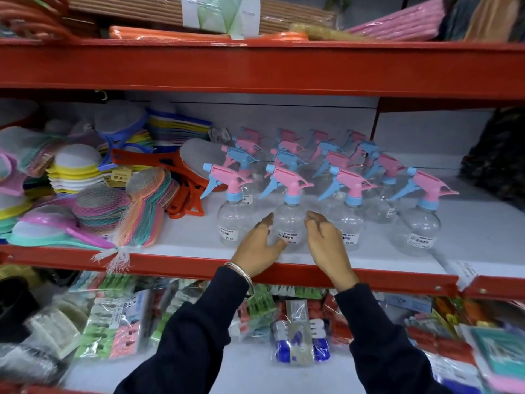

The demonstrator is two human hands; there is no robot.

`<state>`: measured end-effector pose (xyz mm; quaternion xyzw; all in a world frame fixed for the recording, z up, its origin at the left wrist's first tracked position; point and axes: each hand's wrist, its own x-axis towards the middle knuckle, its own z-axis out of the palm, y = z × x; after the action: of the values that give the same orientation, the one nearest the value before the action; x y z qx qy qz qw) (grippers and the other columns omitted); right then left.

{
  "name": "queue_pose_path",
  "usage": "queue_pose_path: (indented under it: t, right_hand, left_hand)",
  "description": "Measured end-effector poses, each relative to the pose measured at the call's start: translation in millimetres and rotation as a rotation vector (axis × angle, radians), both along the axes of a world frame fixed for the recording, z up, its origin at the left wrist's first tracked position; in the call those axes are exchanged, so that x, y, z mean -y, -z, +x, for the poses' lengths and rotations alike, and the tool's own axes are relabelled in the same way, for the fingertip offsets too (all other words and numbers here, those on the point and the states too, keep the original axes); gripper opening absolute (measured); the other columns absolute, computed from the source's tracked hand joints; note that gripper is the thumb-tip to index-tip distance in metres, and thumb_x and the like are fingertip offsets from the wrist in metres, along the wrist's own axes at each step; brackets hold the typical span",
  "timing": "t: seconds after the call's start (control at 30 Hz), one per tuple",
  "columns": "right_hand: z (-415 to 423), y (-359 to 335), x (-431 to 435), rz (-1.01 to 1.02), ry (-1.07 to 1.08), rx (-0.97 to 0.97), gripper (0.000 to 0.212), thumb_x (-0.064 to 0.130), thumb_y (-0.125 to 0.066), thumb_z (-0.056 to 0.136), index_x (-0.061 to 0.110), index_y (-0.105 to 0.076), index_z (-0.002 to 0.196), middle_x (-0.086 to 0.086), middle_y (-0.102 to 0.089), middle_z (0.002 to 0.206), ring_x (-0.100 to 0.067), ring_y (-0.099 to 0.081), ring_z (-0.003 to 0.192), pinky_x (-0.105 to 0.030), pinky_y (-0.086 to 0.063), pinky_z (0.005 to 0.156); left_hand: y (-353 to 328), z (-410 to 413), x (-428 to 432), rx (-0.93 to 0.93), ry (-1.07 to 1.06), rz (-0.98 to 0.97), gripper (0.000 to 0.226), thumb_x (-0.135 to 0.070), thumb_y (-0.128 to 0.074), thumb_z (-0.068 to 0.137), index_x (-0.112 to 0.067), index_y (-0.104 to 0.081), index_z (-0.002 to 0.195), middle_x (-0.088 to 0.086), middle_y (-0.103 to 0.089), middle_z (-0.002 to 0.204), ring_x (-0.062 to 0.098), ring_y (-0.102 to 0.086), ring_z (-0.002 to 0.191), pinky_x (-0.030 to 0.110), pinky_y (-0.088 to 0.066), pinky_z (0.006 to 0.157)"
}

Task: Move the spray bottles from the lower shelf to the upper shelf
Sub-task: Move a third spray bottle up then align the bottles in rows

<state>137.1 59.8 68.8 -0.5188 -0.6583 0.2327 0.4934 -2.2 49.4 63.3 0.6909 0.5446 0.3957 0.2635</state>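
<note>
Shop shelving, red steel rails, white boards. The spray bottles (321, 177) stand in rows on the middle shelf (468, 223), centre to three o'clock. Left hand (257, 247) and right hand (326, 245), both open, flank the front bottle (289, 220); whether they touch it, I cannot tell. Colourful scrubbers (99, 206) pile at nine o'clock.

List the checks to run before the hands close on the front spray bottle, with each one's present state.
1. Clear round spray bottle with pink trigger upright: ok.
2. Left hand open beside it: ok.
3. Right hand open on its other side: ok.
4. Neighbouring clear bottles apart from it: ok.
5. Free space on red upper shelf: cannot tell; rolled mats lie there.
</note>
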Motion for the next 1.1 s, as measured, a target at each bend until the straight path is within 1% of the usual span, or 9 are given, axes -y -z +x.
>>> queue_pose_path:
  t: [0.17,0.27,0.4,0.53,0.63,0.73,0.87,0.97,1.1]
  right_hand:
    - [20,8,11,0.132,0.029,-0.140,0.033,0.023,-0.041,0.097,0.011,-0.053,0.126,0.004,-0.057,0.119,-0.007,-0.052,0.106,0.005,-0.033,0.077]
    - [46,14,19,0.251,0.146,-0.246,0.036,0.025,-0.040,0.094,0.016,-0.052,0.126,0.006,-0.056,0.127,-0.004,-0.052,0.113,-0.004,-0.037,0.088]
    - [77,12,11,0.120,0.194,-0.193,0.044,0.027,-0.035,0.093,0.012,-0.044,0.134,-0.004,-0.049,0.141,-0.013,-0.044,0.126,-0.022,-0.030,0.100]
    - [91,4,2,-0.028,0.165,-0.063,0.040,0.025,-0.033,0.097,0.008,-0.045,0.131,-0.016,-0.058,0.126,-0.026,-0.052,0.108,-0.026,-0.034,0.084]
    - [94,0,1,-0.023,0.134,-0.040,0.029,0.020,-0.032,0.097,0.006,-0.056,0.107,-0.023,-0.064,0.095,-0.030,-0.055,0.086,-0.031,-0.034,0.068]
    - [96,1,1,0.006,0.117,-0.042,0.028,0.017,-0.032,0.096,0.004,-0.057,0.094,-0.024,-0.064,0.089,-0.029,-0.054,0.079,-0.032,-0.031,0.064]
    - [102,6,3,0.003,0.078,-0.077,0.032,0.024,-0.036,0.097,0.009,-0.054,0.119,-0.012,-0.063,0.106,-0.017,-0.055,0.095,-0.022,-0.036,0.075]
    - [116,15,11,0.122,0.141,-0.219,0.033,0.027,-0.040,0.097,0.014,-0.051,0.125,-0.001,-0.056,0.125,0.005,-0.051,0.101,0.002,-0.034,0.079]
    - [149,20,18,0.259,0.341,-0.289,0.045,0.033,-0.035,0.092,0.014,-0.046,0.131,-0.004,-0.048,0.136,-0.010,-0.045,0.121,-0.022,-0.035,0.098]
  left_hand:
    - [8,18,8,0.112,-0.246,0.251,0.053,-0.025,-0.056,0.087,-0.016,-0.035,0.135,0.000,-0.041,0.137,0.012,-0.041,0.126,0.029,-0.035,0.104]
    - [5,49,18,0.184,-0.147,0.437,0.038,-0.020,-0.054,0.088,-0.022,-0.044,0.124,-0.008,-0.048,0.123,0.001,-0.046,0.114,0.025,-0.040,0.098]
    - [1,88,6,0.116,0.064,0.204,0.052,-0.024,-0.055,0.089,-0.024,-0.033,0.136,-0.006,-0.039,0.137,0.003,-0.040,0.122,0.031,-0.037,0.105]
    - [-5,106,-11,0.060,0.077,-0.024,0.070,-0.026,-0.054,0.088,-0.017,-0.014,0.145,0.004,-0.025,0.151,0.018,-0.030,0.135,0.029,-0.030,0.108]
    - [-6,108,-16,0.061,0.078,-0.093,0.071,-0.026,-0.055,0.088,-0.016,-0.014,0.145,0.004,-0.028,0.151,0.019,-0.032,0.135,0.033,-0.031,0.110]
    - [-1,106,-14,0.033,0.079,-0.096,0.072,-0.026,-0.056,0.088,-0.013,-0.016,0.145,0.001,-0.027,0.151,0.015,-0.031,0.135,0.028,-0.030,0.108]
    - [0,106,-6,-0.003,0.063,0.001,0.068,-0.024,-0.058,0.087,-0.011,-0.021,0.143,0.004,-0.032,0.148,0.014,-0.031,0.134,0.016,-0.026,0.099]
    - [5,120,3,0.074,-0.103,0.215,0.064,-0.028,-0.060,0.085,-0.016,-0.027,0.139,-0.002,-0.032,0.143,0.009,-0.029,0.133,0.018,-0.023,0.107]
    - [5,155,12,0.158,-0.042,0.414,0.045,-0.021,-0.057,0.086,-0.021,-0.042,0.127,-0.010,-0.042,0.127,0.002,-0.041,0.120,0.024,-0.036,0.104]
